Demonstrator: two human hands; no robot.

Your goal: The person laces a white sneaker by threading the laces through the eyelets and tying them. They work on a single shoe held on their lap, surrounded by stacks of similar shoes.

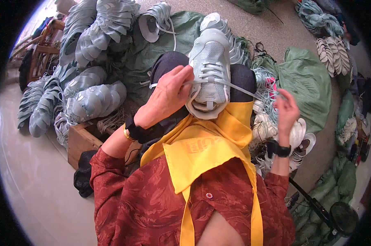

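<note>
A pale grey-blue sneaker upper [210,61] lies across my lap between my knees, its heel opening towards me and its toe pointing away. Its flat shoelace [238,89] crosses the tongue and runs out to both sides. My left hand [167,96] is closed in a pinch on the lace at the shoe's left edge, and a short end sticks out past the fingers. Off to the right, my right hand [287,110] has curled fingers, with the taut lace running towards them; the exact grip point is hard to see against the tangled laces behind.
Stacks of nested grey-blue shoe uppers [96,102] stand at my left by a wooden box [82,141]. Green woven sacks [304,88] lie ahead and to the right. Loose laces and white shoe uppers [302,141] sit beside my right wrist. A yellow apron [202,151] covers my lap.
</note>
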